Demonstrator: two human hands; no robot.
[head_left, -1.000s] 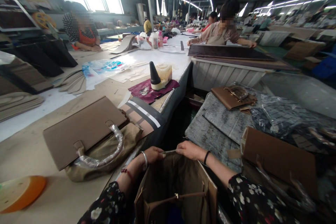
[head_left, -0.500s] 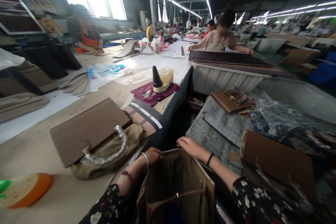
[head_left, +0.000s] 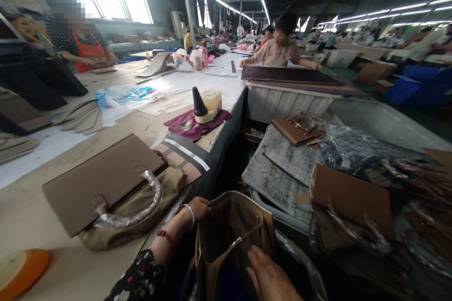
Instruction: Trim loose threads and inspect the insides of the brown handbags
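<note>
An open tan handbag (head_left: pixel 231 235) stands in front of me at the table's edge. My left hand (head_left: pixel 198 208), with a bangle at the wrist, is closed on the bag's far left rim. My right hand (head_left: pixel 270 278) lies at the bag's near side by its thin strap (head_left: pixel 236 243); its fingers reach into the opening, and I cannot see whether they hold anything. On the table to the left lies another tan handbag (head_left: pixel 102 183) with a plastic-wrapped handle (head_left: pixel 141 211).
A glue bottle with a black cone tip (head_left: pixel 205 103) sits on maroon leather. Bins at right hold more bags (head_left: pixel 349 197) and grey sheets (head_left: pixel 282 164). An orange-rimmed disc (head_left: pixel 19 270) lies at the near left. Other people work further along the table (head_left: pixel 45 254).
My right hand left the bag's far rim and came down to its near side. The bag has tipped toward me. My view swung a little to the right.
</note>
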